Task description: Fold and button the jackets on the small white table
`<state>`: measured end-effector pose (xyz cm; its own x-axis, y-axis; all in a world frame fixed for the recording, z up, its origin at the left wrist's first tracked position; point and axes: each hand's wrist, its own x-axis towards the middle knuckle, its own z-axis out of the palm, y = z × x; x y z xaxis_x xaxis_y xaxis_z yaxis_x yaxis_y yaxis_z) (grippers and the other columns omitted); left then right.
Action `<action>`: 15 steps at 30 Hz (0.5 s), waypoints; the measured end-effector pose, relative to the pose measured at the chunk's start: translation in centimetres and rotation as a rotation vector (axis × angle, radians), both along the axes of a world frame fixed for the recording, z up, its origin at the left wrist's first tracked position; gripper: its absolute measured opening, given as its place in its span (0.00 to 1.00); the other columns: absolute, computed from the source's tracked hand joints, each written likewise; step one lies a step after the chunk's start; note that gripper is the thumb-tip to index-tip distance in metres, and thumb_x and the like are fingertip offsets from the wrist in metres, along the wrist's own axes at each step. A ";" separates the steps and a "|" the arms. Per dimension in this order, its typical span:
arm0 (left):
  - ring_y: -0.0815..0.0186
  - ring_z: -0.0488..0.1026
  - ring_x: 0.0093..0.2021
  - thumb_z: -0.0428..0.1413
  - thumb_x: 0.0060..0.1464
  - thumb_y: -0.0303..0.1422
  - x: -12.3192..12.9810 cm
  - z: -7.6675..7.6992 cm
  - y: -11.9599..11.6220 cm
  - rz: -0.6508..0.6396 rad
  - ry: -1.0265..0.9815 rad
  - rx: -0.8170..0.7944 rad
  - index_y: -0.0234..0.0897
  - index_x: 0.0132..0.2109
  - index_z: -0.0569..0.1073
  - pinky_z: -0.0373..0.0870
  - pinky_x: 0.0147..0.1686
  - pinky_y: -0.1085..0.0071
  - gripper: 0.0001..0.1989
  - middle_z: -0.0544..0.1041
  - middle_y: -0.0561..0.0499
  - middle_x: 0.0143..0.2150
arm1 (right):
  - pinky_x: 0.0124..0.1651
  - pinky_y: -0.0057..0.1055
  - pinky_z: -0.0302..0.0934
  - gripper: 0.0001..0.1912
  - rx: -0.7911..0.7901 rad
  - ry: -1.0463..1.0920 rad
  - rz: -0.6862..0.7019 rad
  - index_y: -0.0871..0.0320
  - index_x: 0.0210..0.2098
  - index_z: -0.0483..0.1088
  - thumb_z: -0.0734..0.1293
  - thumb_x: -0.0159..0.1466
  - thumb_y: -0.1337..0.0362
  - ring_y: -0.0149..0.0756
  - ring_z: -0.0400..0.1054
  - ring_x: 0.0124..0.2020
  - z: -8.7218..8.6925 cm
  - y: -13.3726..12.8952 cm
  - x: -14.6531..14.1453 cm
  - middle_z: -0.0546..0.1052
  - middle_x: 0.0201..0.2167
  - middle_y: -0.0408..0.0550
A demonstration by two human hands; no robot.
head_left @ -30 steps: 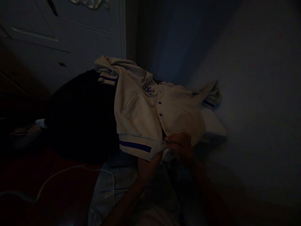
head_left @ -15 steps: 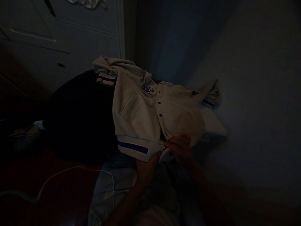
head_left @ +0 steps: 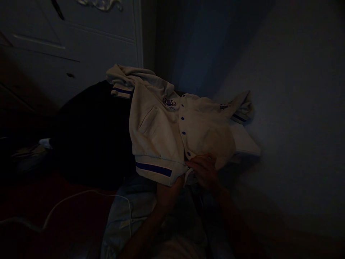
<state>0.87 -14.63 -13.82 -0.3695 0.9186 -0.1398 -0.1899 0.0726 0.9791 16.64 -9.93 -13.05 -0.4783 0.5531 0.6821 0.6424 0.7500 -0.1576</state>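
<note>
A cream jacket [head_left: 159,133] with dark blue buttons, blue-striped cuffs and a blue-striped hem lies spread in front of me. The front is fastened or overlapping along most of its buttons. At the bottom of the front opening, my left hand [head_left: 168,192] grips the hem, its fingers partly under the cloth. Just to the right, my right hand [head_left: 205,171] pinches the other front edge near the lowest button. The picture is very dark, so fingertip details are hard to make out.
Black cloth [head_left: 91,136] is heaped left of the jacket. A white cabinet [head_left: 107,46] stands behind it. A white cable [head_left: 81,192] crosses the red floor and reaches my jeans [head_left: 126,208]. A pale wall [head_left: 296,126] rises at the right.
The jacket's lower front edges have shifted slightly, and the low button near my right hand shows more fully. My right hand has moved a little left. Both hands keep hold of the cloth.
</note>
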 end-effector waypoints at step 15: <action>0.55 0.79 0.41 0.63 0.34 0.34 -0.9 -0.8 0.6 -0.061 -0.081 -0.063 0.36 0.34 0.78 0.76 0.46 0.58 0.15 0.82 0.46 0.38 | 0.57 0.45 0.57 0.16 -0.022 0.021 0.026 0.48 0.44 0.75 0.64 0.62 0.73 0.34 0.72 0.36 1.7 -0.9 -0.8 0.78 0.32 0.42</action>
